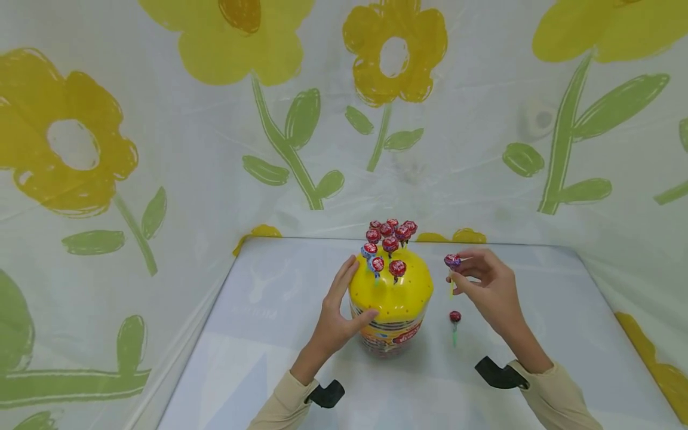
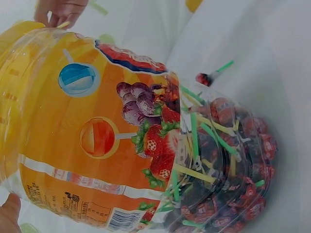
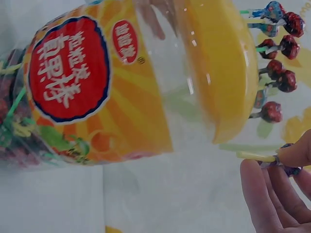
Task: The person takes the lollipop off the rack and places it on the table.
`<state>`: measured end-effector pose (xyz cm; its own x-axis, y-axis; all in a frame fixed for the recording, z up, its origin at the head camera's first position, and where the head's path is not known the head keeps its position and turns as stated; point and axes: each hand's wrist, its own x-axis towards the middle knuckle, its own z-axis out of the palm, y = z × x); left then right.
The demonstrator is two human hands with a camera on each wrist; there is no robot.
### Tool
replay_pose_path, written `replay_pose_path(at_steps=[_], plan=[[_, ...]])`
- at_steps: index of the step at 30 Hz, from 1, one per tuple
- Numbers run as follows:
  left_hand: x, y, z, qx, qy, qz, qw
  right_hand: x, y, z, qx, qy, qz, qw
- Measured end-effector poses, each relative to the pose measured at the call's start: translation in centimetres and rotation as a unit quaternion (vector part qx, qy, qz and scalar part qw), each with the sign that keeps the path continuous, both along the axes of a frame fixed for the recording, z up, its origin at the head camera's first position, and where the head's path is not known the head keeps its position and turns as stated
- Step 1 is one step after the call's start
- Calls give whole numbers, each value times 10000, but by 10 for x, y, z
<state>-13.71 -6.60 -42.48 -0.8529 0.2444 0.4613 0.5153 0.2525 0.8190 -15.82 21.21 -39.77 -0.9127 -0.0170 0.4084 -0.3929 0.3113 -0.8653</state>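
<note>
A clear plastic jar of lollipops (image 2: pixel 97 126) with a yellow lid (image 1: pixel 395 298) stands upright on the table, its label orange with fruit pictures. Several wrapped lollipops (image 1: pixel 390 244) stick up from the lid, mostly red, a few blue. My left hand (image 1: pixel 335 322) holds the jar's left side at the lid, thumb in front and fingers toward the back. Right of the jar, my right hand (image 1: pixel 489 286) pinches a purple-and-red wrapped lollipop (image 1: pixel 452 261) between thumb and fingers. Its yellow stick (image 3: pixel 255 156) points down, apart from the lid.
Another lollipop (image 1: pixel 455 316), dark red with a green stick, lies on the white table (image 1: pixel 301 298) right of the jar. More lollipops (image 2: pixel 218 165) fill the jar's lower part. A flower-printed cloth (image 1: pixel 204 137) hangs behind and beside the table.
</note>
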Motion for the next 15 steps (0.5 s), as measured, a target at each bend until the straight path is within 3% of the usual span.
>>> replay_pose_path(at_steps=[3,9,15], plan=[[-2,0,-5,-18,48,0,10000,1,5,-7,69,-186,-104,9997],[-14,-3,-32,-38,101,40,9999,3,13,-22,348,-572,-267,9974],[-17,-3,-38,-23,98,8,9999,6,23,-39,487,-894,-362,9941]])
